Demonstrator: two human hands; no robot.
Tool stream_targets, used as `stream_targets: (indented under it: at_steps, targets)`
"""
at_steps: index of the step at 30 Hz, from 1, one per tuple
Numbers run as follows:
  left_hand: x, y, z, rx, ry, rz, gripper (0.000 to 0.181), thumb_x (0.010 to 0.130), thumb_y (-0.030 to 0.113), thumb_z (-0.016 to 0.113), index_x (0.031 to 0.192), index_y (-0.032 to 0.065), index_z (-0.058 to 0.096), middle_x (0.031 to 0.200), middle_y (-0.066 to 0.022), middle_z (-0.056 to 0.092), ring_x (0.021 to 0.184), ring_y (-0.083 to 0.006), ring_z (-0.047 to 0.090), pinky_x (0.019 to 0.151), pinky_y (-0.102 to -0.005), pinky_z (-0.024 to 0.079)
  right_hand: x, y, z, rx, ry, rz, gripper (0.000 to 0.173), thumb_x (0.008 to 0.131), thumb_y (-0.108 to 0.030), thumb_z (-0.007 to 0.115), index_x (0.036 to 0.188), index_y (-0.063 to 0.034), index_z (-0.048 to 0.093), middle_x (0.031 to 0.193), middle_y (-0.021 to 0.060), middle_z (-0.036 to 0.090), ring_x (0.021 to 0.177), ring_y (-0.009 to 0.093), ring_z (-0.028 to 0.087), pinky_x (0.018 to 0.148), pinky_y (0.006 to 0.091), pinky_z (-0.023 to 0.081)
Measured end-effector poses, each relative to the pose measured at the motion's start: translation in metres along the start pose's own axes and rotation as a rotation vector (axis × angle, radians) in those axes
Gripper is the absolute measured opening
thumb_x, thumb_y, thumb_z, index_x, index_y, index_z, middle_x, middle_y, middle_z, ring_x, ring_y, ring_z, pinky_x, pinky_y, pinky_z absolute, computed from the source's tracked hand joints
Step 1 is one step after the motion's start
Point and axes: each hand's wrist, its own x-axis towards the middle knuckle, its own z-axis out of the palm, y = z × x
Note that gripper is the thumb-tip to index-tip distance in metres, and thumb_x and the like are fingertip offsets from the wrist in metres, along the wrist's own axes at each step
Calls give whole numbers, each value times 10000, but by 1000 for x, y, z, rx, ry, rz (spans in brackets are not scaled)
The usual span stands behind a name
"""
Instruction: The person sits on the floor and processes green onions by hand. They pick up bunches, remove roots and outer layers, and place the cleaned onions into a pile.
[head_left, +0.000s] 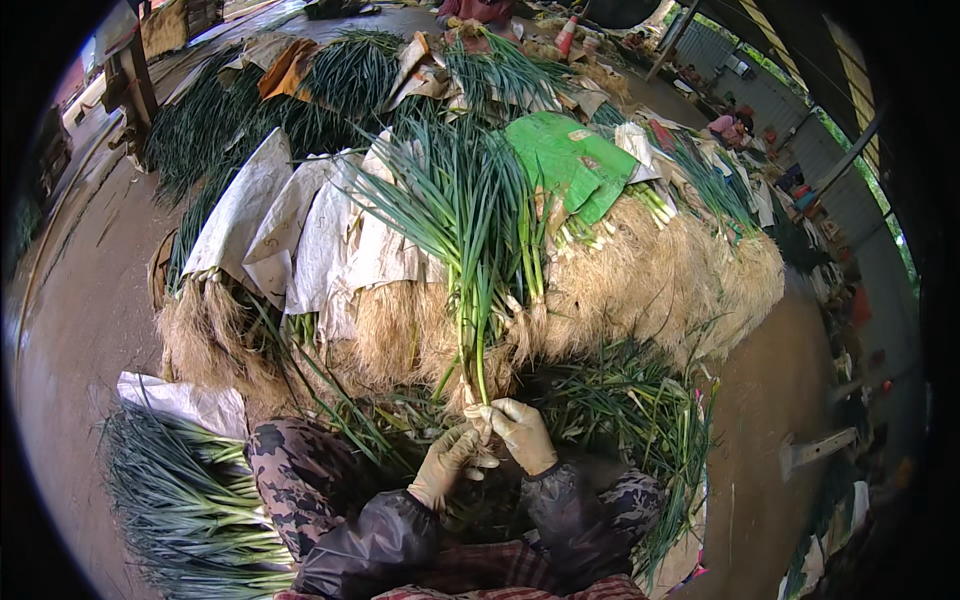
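Note:
Both hands wear pale gloves and meet at the root end of a few green onions (476, 322). The stalks' long leaves stretch away from me over the pile. My right hand (521, 435) pinches the white base between thumb and fingers. Just below it, my left hand (450, 461) is closed around the lower base and roots, its fingers partly curled. Beyond my hands lies a heap of green onions with long tan roots (615, 277). Loose stripped leaves (630, 405) lie between my knees and to the right.
White woven sacks (319, 225) and a green sack (570, 161) cover parts of the heap. Green onions with pale stems (195, 502) are laid at my left. More bundles (352, 71) lie farther back. A person (480, 11) sits at the far side, and another (731, 127) at right.

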Motion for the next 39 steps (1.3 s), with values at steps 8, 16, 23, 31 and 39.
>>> stream_targets:
  at_steps: [8, 16, 23, 31, 39]
  targets:
    - [-21, -10, -28, 73, 64, 107, 228, 901, 167, 567, 1064, 7, 562, 781, -47, 635, 567, -110, 568, 500, -222, 453, -12, -6, 24, -484, 25, -121, 201, 920, -56, 459, 1000, 14, 630, 871, 54, 651, 719, 94, 576, 635, 235, 464]
    - [-21, -6, -17, -71, -129, 161, 227, 920, 190, 532, 1047, 4, 563, 759, -58, 629, 600, -144, 594, 532, -246, 479, 77, 65, -6, 133, -115, 174, 466, 906, -320, 560, 1238, 1, 503, 942, 68, 624, 774, 144, 583, 687, 300, 481]
    - [-26, 28, -28, -104, 179, 577, 283, 942, 211, 493, 1121, 4, 566, 919, -98, 672, 577, -105, 594, 514, -198, 443, 62, -25, -31, 88, 376, -122, 215, 921, -178, 520, 1037, 1, 553, 675, 36, 559, 510, 77, 499, 426, 194, 399]
    - [-6, 5, -31, 14, 142, 51, 232, 881, 246, 599, 871, 19, 650, 709, -53, 655, 508, -119, 576, 439, -225, 446, 39, 19, 25, 366, 8, 97, 243, 914, -147, 518, 1087, 24, 520, 824, 130, 627, 552, 190, 589, 428, 316, 485]
    - [-12, -6, -39, 49, 140, 85, 200, 874, 156, 608, 951, -28, 626, 751, -58, 645, 606, -127, 588, 561, -247, 487, 41, 27, 30, 140, 245, -138, 193, 885, -35, 538, 1037, 83, 532, 918, 118, 609, 742, 142, 598, 708, 277, 520]
